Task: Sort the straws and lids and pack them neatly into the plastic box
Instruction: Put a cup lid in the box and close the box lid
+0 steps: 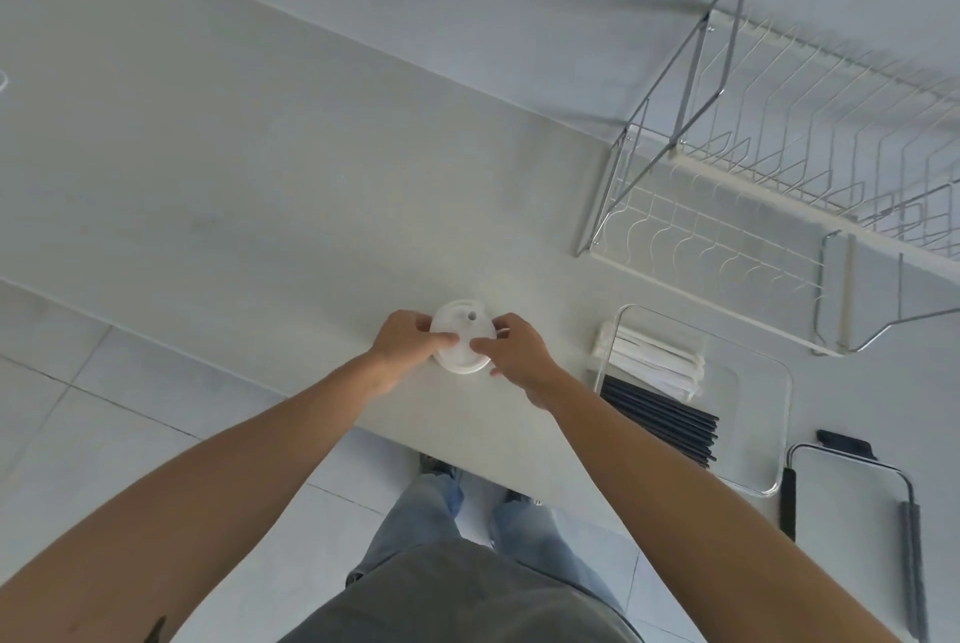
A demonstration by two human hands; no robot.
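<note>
A stack of white round lids (462,330) stands on the white table near its front edge. My left hand (405,338) grips the stack's left side and my right hand (514,351) grips its right side, fingers curled over the top lid. To the right, a clear plastic box (769,382) holds paper-wrapped white straws (654,356) at its far end and black straws (665,427) beside them nearer to me. The right part of the box holds nothing.
A white wire dish rack (779,164) stands at the back right of the table (234,175). The box's clear lid with black clips (852,497) lies at the right edge. The table's front edge runs just below my hands, with tiled floor beyond it.
</note>
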